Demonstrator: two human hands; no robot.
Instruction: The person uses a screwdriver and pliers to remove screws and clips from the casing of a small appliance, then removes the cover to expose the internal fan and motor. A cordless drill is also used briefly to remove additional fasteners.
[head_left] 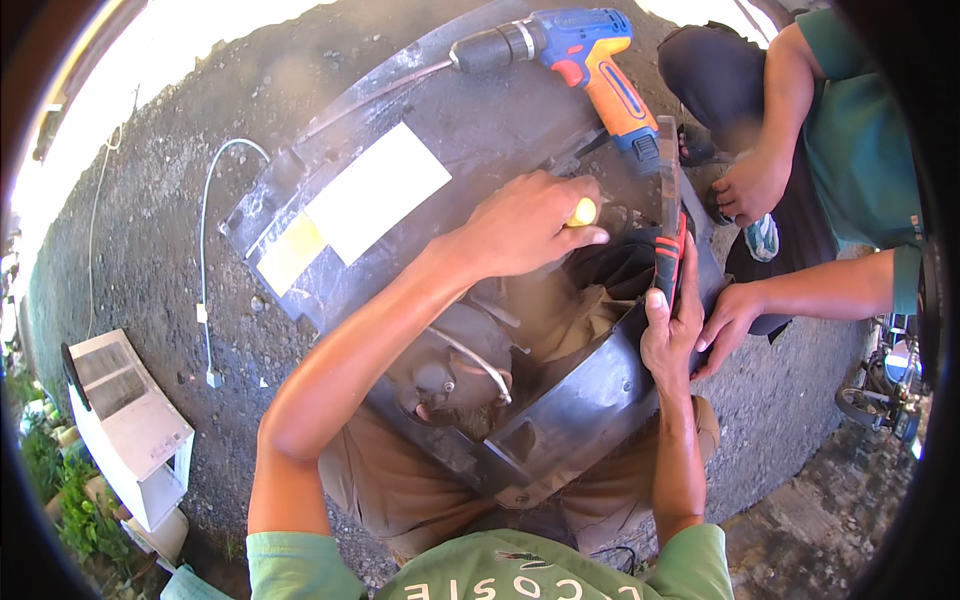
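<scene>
Green shirt point(440, 560) is lining the near edge; the left hand point(528, 222) is gripping a yellow-ended handle point(583, 211) end-on above the black housing point(590, 405); rightward, the right hand point(672, 338) is clasping a red-and-black-handled tool point(667, 245) pointing away.

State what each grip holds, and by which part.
Left grip: yellow tool, by the handle, end showing. Right grip: red-black tool, by the handle.

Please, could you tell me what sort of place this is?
It is probably an outdoor work yard. The ground is bare and gritty, green plants grow at the left edge, and a cordless drill lies on a large dark casing.
</scene>
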